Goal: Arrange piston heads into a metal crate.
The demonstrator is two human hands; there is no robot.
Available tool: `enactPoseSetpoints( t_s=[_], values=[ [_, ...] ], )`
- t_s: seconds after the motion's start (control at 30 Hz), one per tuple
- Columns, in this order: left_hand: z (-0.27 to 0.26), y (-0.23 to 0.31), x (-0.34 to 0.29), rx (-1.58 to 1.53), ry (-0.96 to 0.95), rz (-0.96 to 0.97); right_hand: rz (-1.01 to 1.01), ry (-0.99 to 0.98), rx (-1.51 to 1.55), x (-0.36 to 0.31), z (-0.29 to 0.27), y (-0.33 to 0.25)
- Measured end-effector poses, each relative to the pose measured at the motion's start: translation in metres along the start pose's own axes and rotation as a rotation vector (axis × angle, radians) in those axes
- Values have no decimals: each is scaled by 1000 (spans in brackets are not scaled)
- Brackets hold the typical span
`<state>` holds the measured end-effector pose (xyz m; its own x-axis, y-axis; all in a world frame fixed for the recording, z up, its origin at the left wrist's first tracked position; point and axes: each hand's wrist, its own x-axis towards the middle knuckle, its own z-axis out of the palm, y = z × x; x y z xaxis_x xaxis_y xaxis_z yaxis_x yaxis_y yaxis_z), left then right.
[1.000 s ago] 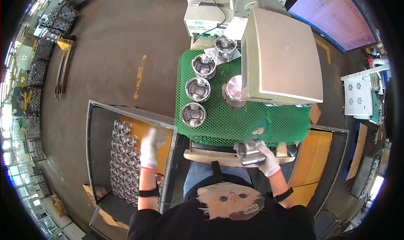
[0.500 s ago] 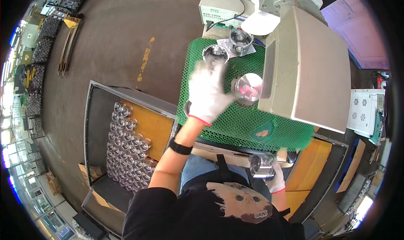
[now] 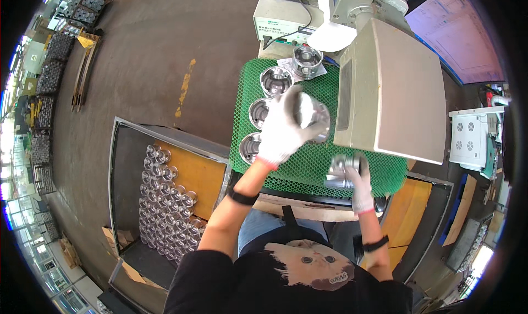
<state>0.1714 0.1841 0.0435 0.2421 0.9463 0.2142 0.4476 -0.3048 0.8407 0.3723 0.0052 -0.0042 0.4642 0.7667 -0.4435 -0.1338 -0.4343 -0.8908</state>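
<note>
Over the green mesh mat, my white-gloved left hand closes around a shiny metal piston, which is smeared by motion. Beside that hand, a line of pistons runs down the mat's left side: a far one, a middle one and a near one, hollow sides showing. Another piston rests on a paper sheet at the back. My gloved right hand grips a piston lying sideways above the mat's front right part; its outline is blurred.
A large beige machine housing overhangs the mat's right side. Behind the mat stands a beige control box with a black cable. An open crate at left holds many pistons; another crate with a yellowish board stands at right.
My left hand has moved from the piston row rightward and taken hold of the piston near the housing. My right hand has brought its piston up from the front edge over the mat.
</note>
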Motion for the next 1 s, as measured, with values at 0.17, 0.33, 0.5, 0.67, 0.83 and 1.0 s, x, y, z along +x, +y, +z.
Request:
enactPoseSetpoints(
  t_s=[0.17, 0.33, 0.5, 0.67, 0.83, 1.0],
  values=[
    [-64, -18, -83, -652, -60, -366, -519, 5, -642, 101, 44, 9],
    [-126, -70, -202, -827, 112, -891, -638, -47, -950, 90, 108, -61],
    [-164, -110, -314, -1011, 408, -1135, -741, -45, -1228, 89, 117, -66],
    [-194, -104, -369, -900, 573, -1219, -1066, -47, -1329, 94, 119, -71],
    [-193, -111, -368, -1029, 404, -1154, -792, 100, -1258, 87, 138, -71],
    [-163, -93, -288, -1123, 52, -1095, -1121, 391, -1110, 52, 130, -56]
  ],
)
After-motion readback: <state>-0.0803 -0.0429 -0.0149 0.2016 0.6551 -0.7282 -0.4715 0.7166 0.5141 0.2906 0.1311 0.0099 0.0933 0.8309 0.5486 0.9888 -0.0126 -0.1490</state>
